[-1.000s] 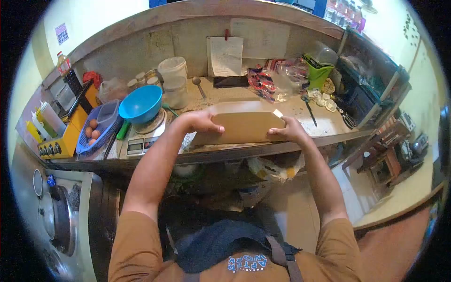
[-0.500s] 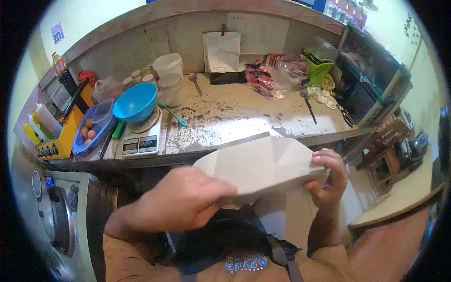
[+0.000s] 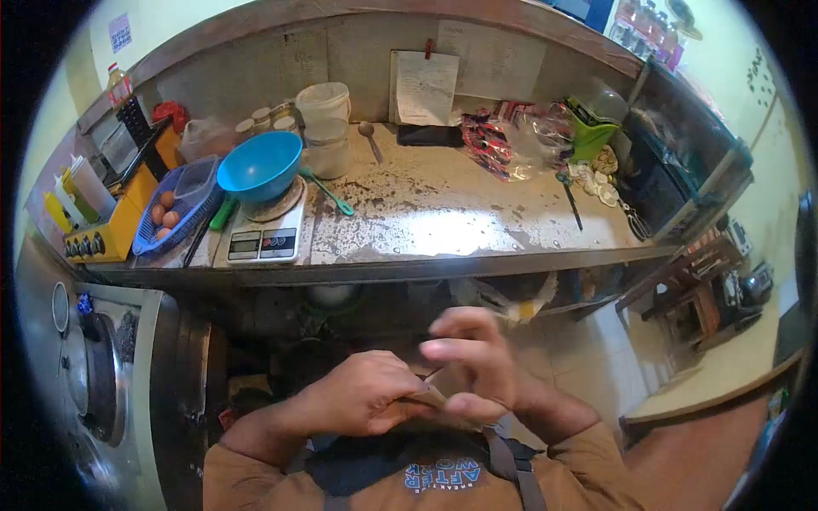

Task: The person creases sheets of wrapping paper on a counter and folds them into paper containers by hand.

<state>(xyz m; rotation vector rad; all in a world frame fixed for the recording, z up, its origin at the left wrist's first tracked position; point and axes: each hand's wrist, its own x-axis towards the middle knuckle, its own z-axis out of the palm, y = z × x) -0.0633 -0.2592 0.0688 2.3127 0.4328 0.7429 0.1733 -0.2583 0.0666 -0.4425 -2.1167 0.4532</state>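
Observation:
Close to my chest is a cream-and-brown paper food box [image 3: 434,396], mostly hidden by my hands, with only a thin folded edge showing. My left hand [image 3: 362,392] is closed round its left side. At its right, my right hand [image 3: 477,366] has the fingers curled but apart, with the thumb by the edge of the paper. Whether that thumb presses on the box I cannot tell.
A blue bowl [image 3: 260,166] rests on a kitchen scale [image 3: 266,243] on the worktop [image 3: 366,243]. Left of it stands a blue basket [image 3: 183,226] with several eggs. Scissors [image 3: 635,223] lie at the right. A stove [image 3: 111,383] stands low on the left.
The box was spread wide between both hands; now it is drawn in toward my chest and mostly hidden. My right hand has moved left, its fingers off the box's right end.

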